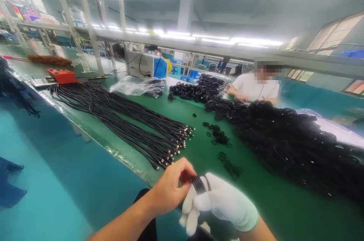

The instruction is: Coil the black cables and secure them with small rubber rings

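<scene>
A coiled black cable [198, 185] is held between my two hands, low in the head view. My right hand [224, 199], in a white glove, grips the coil with its fingers wrapped round it. A thin dark band [207, 182] circles part of that glove near the coil. My left hand [172, 186] is bare, its thumb and forefinger closed at the coil's left edge. Just beyond, long black cables [122, 114] lie side by side on the green table [186, 165], their metal plugs facing my hands. Both ends of the held cable are hidden.
Small black rings [220, 136] lie scattered mid-table. A large heap of coiled black cables [273, 131] covers the right side. At the back are a clear plastic bag [129, 86], a grey-and-blue machine [145, 65] and a red device [63, 77]. A person [256, 87] works across the table.
</scene>
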`<state>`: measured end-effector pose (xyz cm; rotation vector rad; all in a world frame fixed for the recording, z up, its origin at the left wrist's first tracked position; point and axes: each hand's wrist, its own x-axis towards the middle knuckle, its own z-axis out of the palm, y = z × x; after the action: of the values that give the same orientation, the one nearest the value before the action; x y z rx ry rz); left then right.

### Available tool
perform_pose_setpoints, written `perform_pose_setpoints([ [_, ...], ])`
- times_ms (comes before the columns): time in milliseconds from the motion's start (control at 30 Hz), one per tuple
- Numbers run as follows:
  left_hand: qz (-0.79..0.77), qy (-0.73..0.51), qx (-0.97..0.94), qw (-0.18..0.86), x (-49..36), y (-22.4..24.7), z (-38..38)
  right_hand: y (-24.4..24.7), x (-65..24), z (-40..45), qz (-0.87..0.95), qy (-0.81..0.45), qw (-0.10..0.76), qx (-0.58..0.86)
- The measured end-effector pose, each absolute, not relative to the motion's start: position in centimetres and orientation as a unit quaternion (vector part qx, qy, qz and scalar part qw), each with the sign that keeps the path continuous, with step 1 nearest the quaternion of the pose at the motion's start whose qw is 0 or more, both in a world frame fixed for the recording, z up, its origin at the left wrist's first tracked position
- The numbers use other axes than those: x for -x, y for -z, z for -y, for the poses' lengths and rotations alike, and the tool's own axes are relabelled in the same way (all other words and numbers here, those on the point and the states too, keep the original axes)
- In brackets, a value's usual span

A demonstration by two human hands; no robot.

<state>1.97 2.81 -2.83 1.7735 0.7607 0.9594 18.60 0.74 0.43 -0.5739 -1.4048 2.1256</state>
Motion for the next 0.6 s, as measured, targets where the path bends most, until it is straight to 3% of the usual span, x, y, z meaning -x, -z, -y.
perform_pose_setpoints([
  [200,-0.277,-0.493,-0.713,0.415,-1.9,3.3,-1.3,-2.0,-18.0,0.6,0.575,-0.736,0.217,0.284],
  [400,-0.222,-0.576,-0.73,0.295,-2.3,3.6,-0.2,-2.5,-17.2,1.8,0.584,-0.728,0.249,0.258],
  [600,-0.211,-0.487,-0.795,0.294,-1.7,1.5,-0.3,-2.9,-17.4,2.1,0.564,-0.749,0.235,0.256],
])
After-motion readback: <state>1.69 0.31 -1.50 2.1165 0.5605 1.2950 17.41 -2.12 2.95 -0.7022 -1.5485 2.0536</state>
